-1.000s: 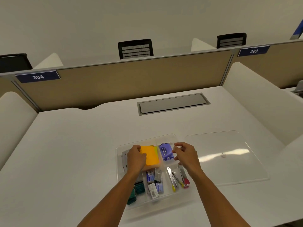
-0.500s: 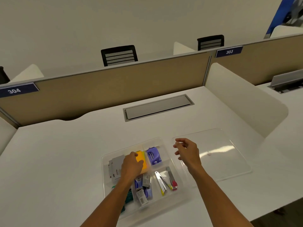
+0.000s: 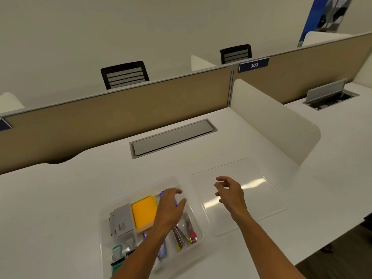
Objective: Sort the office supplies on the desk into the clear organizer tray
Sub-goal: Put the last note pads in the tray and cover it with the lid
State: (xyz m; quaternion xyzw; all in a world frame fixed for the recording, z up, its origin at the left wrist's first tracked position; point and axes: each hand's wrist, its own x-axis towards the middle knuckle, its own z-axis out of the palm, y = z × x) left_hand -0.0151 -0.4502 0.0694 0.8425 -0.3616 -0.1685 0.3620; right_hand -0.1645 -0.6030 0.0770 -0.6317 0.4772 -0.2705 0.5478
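Clear tray (image 3: pixel 182 181) is seen lower centre of frame on the white tabletop (image 3: pixel 60 198), its compartments filled: orange sticky notes (image 3: pixel 144 213), grey boxes (image 3: pixel 121 223), clips (image 3: pixel 117 256), a pink-ended stapler (image 3: pixel 192 236). Left hand (image 3: pixel 170 208) is held over the tray's upper right compartment, a purple item (image 3: pixel 162 192) mostly hidden beneath; grip apart, fingers spread, nothing visibly held. Right hand (image 3: pixel 230 193) is held over the clear lid (image 3: pixel 259 190) lying just right of the tray, grip loosely apart, empty.
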